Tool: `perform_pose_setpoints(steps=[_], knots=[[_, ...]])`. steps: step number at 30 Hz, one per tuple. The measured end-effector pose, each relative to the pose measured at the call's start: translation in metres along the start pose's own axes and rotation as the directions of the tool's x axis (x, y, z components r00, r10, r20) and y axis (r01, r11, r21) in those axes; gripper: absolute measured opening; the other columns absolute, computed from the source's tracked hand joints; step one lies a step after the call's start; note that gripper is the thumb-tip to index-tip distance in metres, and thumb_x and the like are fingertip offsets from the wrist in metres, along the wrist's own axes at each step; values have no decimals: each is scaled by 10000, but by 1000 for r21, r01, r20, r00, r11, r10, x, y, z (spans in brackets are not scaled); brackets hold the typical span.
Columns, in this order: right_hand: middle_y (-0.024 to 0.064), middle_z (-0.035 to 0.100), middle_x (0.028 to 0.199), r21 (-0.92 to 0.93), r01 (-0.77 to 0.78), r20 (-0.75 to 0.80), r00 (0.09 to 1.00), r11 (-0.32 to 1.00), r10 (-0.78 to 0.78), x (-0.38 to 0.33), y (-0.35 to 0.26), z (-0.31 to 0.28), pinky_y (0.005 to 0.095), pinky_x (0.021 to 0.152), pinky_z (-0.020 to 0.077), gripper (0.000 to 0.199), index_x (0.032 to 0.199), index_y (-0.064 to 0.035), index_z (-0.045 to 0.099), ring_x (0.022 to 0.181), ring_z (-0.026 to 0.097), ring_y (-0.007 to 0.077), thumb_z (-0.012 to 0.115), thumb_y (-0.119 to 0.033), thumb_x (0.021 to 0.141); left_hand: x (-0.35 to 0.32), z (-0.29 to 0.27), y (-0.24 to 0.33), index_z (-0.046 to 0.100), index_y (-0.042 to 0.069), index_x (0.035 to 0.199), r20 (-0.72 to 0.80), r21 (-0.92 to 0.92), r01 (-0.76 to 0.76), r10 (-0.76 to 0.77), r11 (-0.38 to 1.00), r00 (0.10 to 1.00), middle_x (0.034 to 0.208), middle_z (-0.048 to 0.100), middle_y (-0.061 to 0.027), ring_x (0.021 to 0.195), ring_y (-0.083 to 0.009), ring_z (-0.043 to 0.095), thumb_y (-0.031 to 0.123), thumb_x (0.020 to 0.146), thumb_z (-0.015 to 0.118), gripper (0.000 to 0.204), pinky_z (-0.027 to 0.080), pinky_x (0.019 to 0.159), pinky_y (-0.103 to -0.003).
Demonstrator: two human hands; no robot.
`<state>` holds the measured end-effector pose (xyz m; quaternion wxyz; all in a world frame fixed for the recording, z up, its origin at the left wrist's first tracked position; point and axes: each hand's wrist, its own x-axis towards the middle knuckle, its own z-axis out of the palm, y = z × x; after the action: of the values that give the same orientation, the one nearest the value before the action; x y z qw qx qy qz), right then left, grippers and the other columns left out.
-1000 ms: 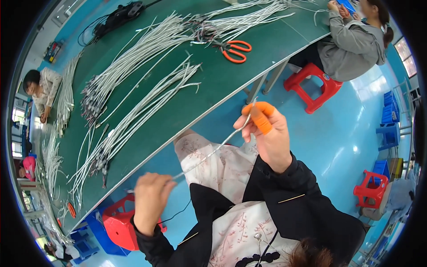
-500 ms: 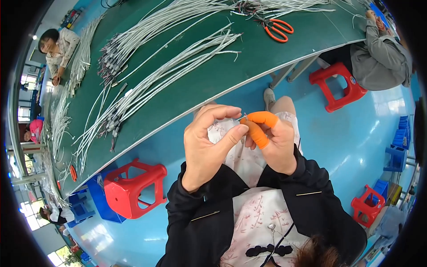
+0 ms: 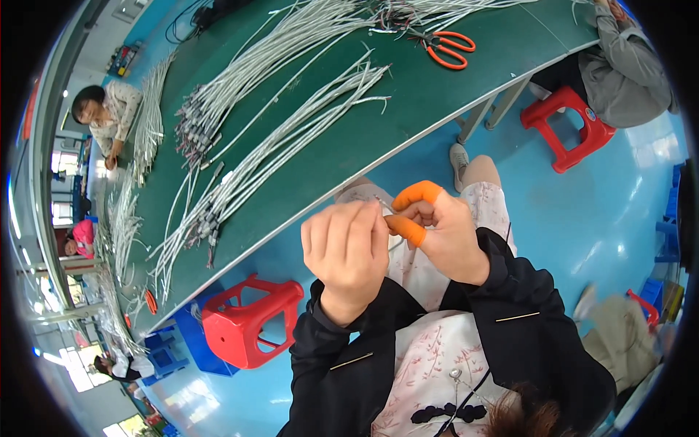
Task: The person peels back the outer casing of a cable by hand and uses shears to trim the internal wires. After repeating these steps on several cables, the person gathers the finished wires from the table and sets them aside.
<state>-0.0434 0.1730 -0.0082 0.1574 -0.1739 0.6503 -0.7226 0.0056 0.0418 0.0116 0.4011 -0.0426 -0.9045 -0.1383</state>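
Observation:
Over my lap, my left hand point(image 3: 346, 251) is closed in a fist with its back turned up, its thumb side against the right hand's fingertips. My right hand point(image 3: 445, 233) wears orange finger covers point(image 3: 419, 194) on thumb and index finger, which are bent toward each other in a pinch. Between the hands a short bit of thin, light cable point(image 3: 386, 207) shows, with a small wire end pointing up. Most of the cable is hidden by the fingers.
On the green table point(image 3: 437, 102) lie bundles of white cables point(image 3: 291, 109) with grey connectors, and orange-handled cutters point(image 3: 450, 49). Red stools point(image 3: 251, 328) stand left and far right. One person sits at the right table end point(image 3: 622, 80), another across the far left point(image 3: 109, 120).
My left hand has rolled from a spread, palm-in pose to a closed fist with the back up. The right index finger has lifted a little from the thumb. The whole view has shifted slightly.

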Motion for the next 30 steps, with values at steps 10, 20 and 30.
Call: perform_pose_setpoints(steps=[10, 20, 30], knots=[[161, 623, 730, -399, 408, 336, 898, 821, -283, 14, 39, 0, 319, 560, 490, 146, 853, 48, 587, 630, 626, 279, 659, -2, 737, 3, -18, -12, 594, 15, 752, 606, 222, -574, 350, 788, 715, 743, 544, -83, 762, -221, 534, 70, 665, 594, 103, 426, 720, -331], [126, 600, 740, -300, 493, 522, 801, 816, -292, -13, 66, 30, 388, 577, 486, 105, 774, -15, 590, 651, 600, 323, 674, -69, 741, 5, -57, -18, 544, 44, 671, 904, -42, -501, 246, 865, 349, 678, 511, -63, 707, -215, 523, 81, 639, 596, 72, 409, 680, -341], [107, 627, 787, 212, 549, 493, 655, 809, -573, -20, 61, 27, 305, 599, 518, 188, 923, 4, 619, 653, 639, 258, 708, -52, 766, 32, -72, -41, 623, -11, 809, 1000, 10, 746, -6, 666, -9, 770, 599, -60, 714, -155, 565, -1, 763, 623, 48, 450, 696, -260]])
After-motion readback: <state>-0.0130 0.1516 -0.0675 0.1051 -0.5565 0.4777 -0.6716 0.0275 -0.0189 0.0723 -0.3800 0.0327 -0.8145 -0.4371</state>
